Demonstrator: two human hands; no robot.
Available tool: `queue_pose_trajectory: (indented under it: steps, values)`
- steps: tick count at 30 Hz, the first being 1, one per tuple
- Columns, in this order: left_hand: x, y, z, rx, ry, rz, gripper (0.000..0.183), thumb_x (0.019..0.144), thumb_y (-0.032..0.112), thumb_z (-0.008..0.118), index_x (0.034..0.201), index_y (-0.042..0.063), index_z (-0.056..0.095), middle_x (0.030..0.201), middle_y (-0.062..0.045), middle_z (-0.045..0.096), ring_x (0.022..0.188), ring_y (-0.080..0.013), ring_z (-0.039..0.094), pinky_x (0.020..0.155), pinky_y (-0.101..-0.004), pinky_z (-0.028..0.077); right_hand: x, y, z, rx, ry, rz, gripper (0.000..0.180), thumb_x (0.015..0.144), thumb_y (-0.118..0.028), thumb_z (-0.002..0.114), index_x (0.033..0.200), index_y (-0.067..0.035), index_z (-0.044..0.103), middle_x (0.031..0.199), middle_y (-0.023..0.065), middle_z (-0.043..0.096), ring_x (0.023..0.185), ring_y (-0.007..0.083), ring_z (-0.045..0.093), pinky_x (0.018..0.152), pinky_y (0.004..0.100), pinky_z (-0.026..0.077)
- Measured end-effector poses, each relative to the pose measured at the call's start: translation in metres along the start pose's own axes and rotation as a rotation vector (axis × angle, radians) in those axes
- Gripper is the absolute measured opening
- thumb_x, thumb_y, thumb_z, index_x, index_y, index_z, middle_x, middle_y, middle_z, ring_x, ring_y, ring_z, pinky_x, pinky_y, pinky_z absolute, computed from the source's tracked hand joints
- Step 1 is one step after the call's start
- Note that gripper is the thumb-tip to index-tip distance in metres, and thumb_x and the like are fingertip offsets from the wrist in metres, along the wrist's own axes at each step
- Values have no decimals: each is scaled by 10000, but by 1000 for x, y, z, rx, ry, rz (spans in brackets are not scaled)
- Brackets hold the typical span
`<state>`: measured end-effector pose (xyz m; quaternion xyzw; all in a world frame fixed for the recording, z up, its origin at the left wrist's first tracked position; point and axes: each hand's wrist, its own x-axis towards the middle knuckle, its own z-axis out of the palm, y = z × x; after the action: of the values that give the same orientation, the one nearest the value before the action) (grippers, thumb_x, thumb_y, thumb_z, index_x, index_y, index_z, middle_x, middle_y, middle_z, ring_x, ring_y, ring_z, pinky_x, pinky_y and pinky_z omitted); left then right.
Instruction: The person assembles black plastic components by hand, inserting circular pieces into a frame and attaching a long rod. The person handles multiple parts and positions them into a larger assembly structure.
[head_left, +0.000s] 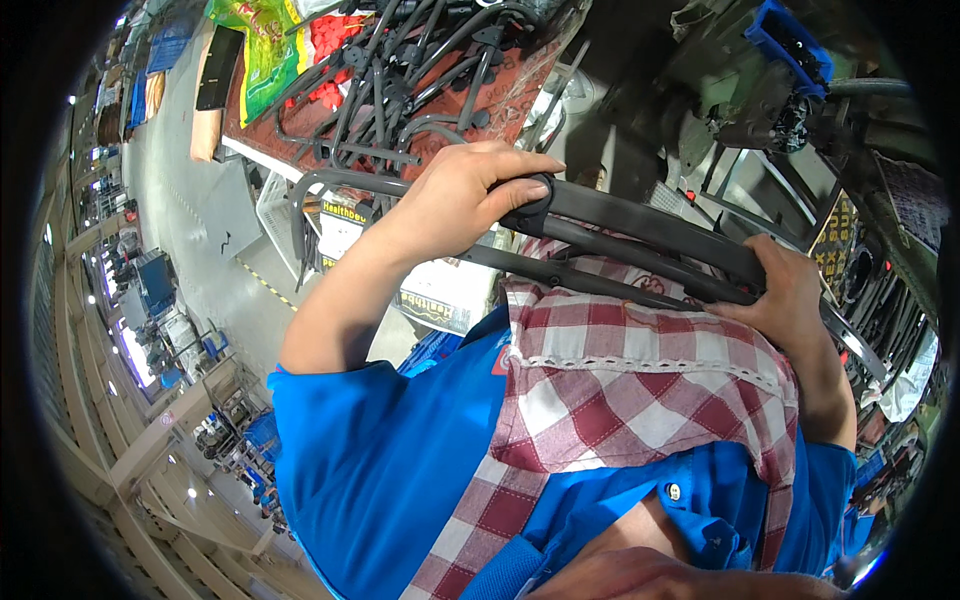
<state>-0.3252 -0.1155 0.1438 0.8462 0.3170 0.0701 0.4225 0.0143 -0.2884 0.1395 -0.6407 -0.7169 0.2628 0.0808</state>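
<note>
A dark grey metal tube frame (645, 217) with several near-parallel tubes lies across the front of my checked apron (645, 375). My left hand (480, 187) grips its upper tube at a black plastic joint (531, 214), thumb and index finger around it. Further along, my right hand (780, 289) is closed around the frame's right part, thumb on the lower side. The frame's bent end (319, 178) sticks out left of my left forearm. Just beyond, a pile of similar bent metal tubes (379, 90) with black plastic fittings lies on a red-topped table (502, 97).
On the table are a green and yellow bag (266, 56) and red plastic pieces (330, 37). Printed cartons (439, 296) and a white rack (277, 217) stand below its near edge. A machine with a blue bin (791, 49) is at the upper right, above metal frames (772, 187).
</note>
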Motion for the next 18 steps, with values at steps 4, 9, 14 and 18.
queue_pose_trajectory:
  steps: [4, 9, 14, 18]
  values:
    - [-7, 2, -2, 30, -91, -43, 362, 894, 118, 648, 1253, 70, 642, 896, -128, 650, 888, -271, 626, 822, -353, 485, 1, -1, 6, 30, -5, -14, 647, 555, -490, 874, 948, -69, 578, 777, 92, 616, 717, 293, 645, 629, 396, 492]
    - [-5, -4, -29, -234, -341, -196, 504, 847, 78, 687, 1337, 60, 570, 1029, -137, 664, 993, -255, 629, 893, -340, 476, 7, -7, 2, 9, -42, -8, 639, 553, -489, 872, 936, -73, 574, 764, 90, 611, 707, 292, 642, 622, 394, 489]
    - [-7, -6, -21, -187, -258, -134, 491, 827, 64, 702, 1305, 51, 589, 1081, -149, 679, 987, -262, 651, 897, -351, 488, 6, -3, 5, 9, -21, -15, 646, 548, -491, 875, 943, -75, 577, 762, 85, 614, 703, 295, 643, 626, 394, 491]
    - [-4, -7, -21, -122, -254, -84, 476, 824, 98, 721, 1286, 75, 607, 1072, -143, 679, 976, -272, 660, 873, -345, 503, 4, -2, 5, 57, -54, 31, 652, 541, -486, 880, 949, -74, 582, 779, 94, 622, 712, 302, 646, 639, 391, 498]
